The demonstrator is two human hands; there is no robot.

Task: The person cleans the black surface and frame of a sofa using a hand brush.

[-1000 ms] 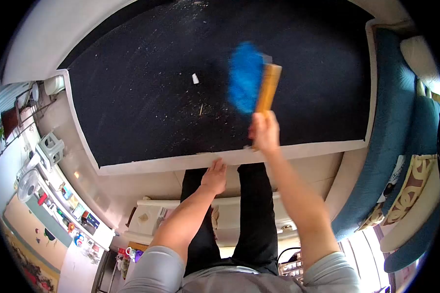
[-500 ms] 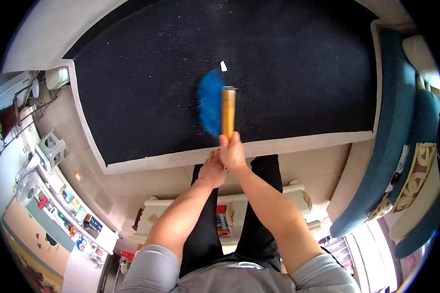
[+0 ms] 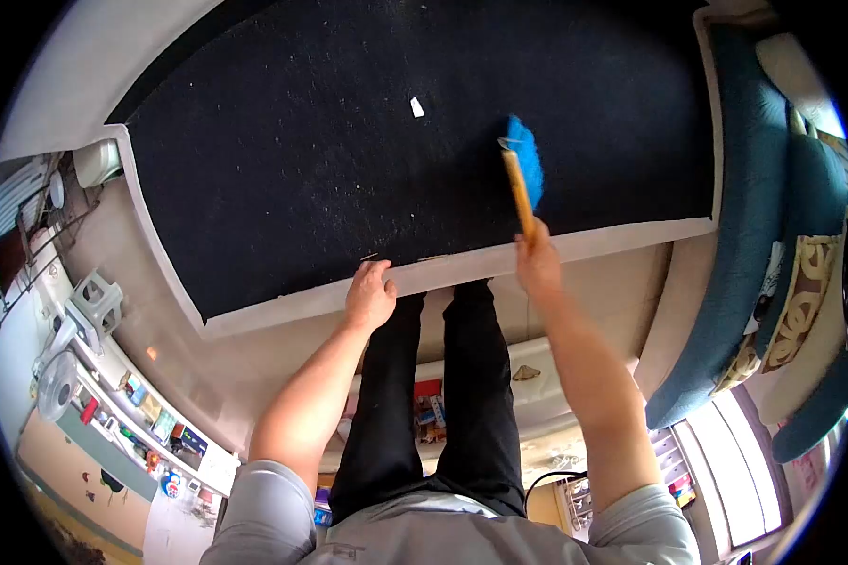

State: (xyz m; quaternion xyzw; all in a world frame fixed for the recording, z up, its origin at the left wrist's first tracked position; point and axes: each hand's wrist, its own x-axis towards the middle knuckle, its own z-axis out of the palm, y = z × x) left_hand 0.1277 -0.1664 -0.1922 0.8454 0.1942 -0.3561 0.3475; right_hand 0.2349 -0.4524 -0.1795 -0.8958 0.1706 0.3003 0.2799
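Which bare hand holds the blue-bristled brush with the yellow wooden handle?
The right hand, gripping the brush by its handle; the left hand, brushless, is at the flat black surface's pale border.

Between the left hand (image 3: 372,297) and the right hand (image 3: 540,259), a wide passage is lying over the black sheet (image 3: 283,169). The blue brush (image 3: 527,160) is blocking the space ahead of the right hand. A small white piece (image 3: 416,107) is lying farther inside this passage, and the blue sofa (image 3: 749,179) is limiting the right side.
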